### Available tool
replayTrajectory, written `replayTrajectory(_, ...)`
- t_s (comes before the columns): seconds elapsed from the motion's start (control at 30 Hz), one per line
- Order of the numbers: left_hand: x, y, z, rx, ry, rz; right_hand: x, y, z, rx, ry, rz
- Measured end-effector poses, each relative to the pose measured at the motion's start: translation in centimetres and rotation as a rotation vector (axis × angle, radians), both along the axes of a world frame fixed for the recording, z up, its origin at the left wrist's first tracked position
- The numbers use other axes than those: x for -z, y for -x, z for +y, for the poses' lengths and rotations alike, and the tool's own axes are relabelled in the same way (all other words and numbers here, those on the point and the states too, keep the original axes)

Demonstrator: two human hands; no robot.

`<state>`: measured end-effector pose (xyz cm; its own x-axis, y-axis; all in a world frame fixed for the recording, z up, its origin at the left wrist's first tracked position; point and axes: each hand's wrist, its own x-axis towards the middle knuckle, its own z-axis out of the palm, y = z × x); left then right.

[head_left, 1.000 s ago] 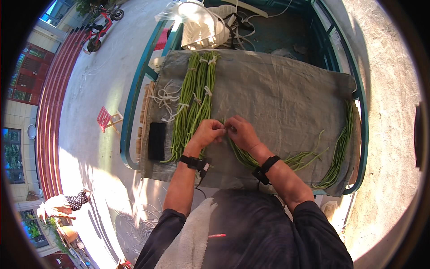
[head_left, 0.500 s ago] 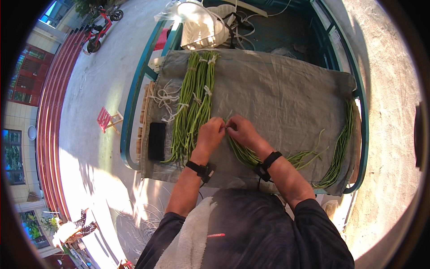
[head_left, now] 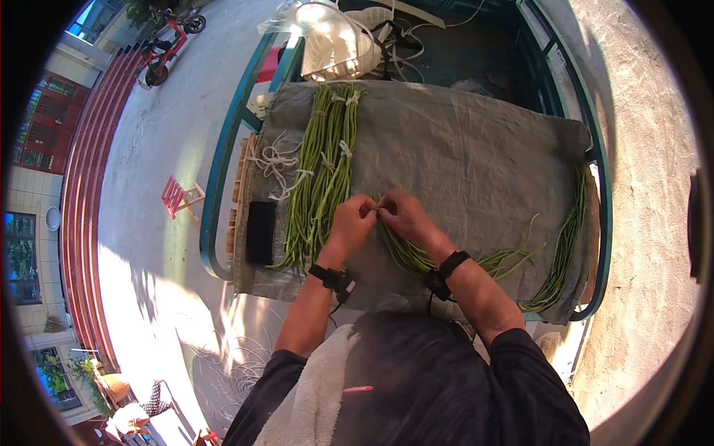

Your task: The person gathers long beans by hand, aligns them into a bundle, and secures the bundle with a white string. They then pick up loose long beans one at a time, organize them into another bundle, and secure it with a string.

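Observation:
My left hand [head_left: 355, 222] and my right hand [head_left: 406, 218] meet at the upper end of a loose bundle of long green beans [head_left: 405, 253]. Both are closed in a pinch, fingertips almost touching. Whatever thin thing they grip is too small to make out. My right hand and wrist cover part of this bundle, whose thin ends [head_left: 509, 260] fan out past my right forearm. Left of my hands lie several bean bundles [head_left: 320, 178] bound with white ties. Loose white strings [head_left: 275, 160] lie beside them.
A dark flat rectangular object [head_left: 260, 233] lies at the left of the grey cloth [head_left: 461, 149]. More long beans [head_left: 563, 249] lie along its right edge. Teal rails [head_left: 604, 223] flank the cloth. A white basket [head_left: 338, 48] stands beyond; a small red stool [head_left: 175, 196] is on the ground left.
My hands stay pinched at the bundle's end, with only small shifts of the fingers. At the lower left, a person in the background has moved slightly down and right.

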<state>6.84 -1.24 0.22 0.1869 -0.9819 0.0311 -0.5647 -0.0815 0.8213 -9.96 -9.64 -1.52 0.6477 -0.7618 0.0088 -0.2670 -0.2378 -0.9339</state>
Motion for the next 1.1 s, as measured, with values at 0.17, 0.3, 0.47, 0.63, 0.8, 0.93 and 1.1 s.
replayTrajectory(0.17, 0.9, -1.6, -0.5, 0.032, -0.389, 0.561, 0.3, 0.4, 0.0, 0.014, 0.039, -0.031)
replayTrajectory(0.3, 1.3, -2.2, -0.5, 0.056, -0.453, 0.614, 0.4, 0.3, 0.1, 0.017, 0.059, -0.074)
replayTrajectory(0.47, 1.8, -2.3, -0.5, -0.056, -0.562, 0.745, 0.0, 0.4, 0.6, 0.075, 0.068, -0.068)
replayTrajectory(0.63, 2.1, -2.4, -0.5, -0.038, -0.542, 0.754, 0.0, 0.5, 1.0, 0.062, 0.125, -0.025)
replayTrajectory(0.8, 1.6, -2.4, -0.6, -0.037, -0.559, 0.738, 0.0, 0.3, 1.2, 0.075, 0.122, -0.022)
replayTrajectory(0.93, 1.0, -2.1, -0.8, -0.028, -0.569, 0.677, 0.1, 0.2, 1.4, 0.120, 0.138, -0.030)
replayTrajectory(1.1, 1.2, -2.4, -0.7, -0.008, -0.559, 0.683, -0.1, -0.1, 1.6, 0.145, 0.096, -0.043)
